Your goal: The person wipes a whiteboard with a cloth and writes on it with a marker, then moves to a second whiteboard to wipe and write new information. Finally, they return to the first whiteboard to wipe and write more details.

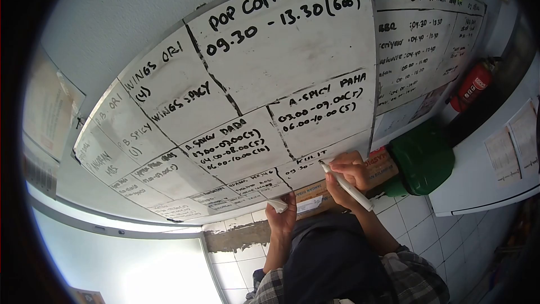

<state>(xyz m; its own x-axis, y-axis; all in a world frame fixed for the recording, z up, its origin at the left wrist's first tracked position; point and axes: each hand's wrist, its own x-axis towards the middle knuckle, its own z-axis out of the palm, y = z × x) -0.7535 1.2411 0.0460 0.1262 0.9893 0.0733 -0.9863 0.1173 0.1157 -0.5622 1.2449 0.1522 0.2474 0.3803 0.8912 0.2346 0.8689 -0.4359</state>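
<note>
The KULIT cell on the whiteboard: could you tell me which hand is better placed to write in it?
Right, probably. The right hand holds the marker with its tip at the KULIT cell; the left hand is lower, holding a small white piece.

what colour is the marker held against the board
White marker, held in the right hand; head view shows it best.

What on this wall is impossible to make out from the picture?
Head view, all of it:
1. Bottom-left cells of the whiteboard: the writing is too small and blurred.
2. The time under "KULIT": partly covered by the right hand and its marker.
3. The small white thing in the left hand: too small to identify.
4. The second board: its lower lines are blurred.
</note>
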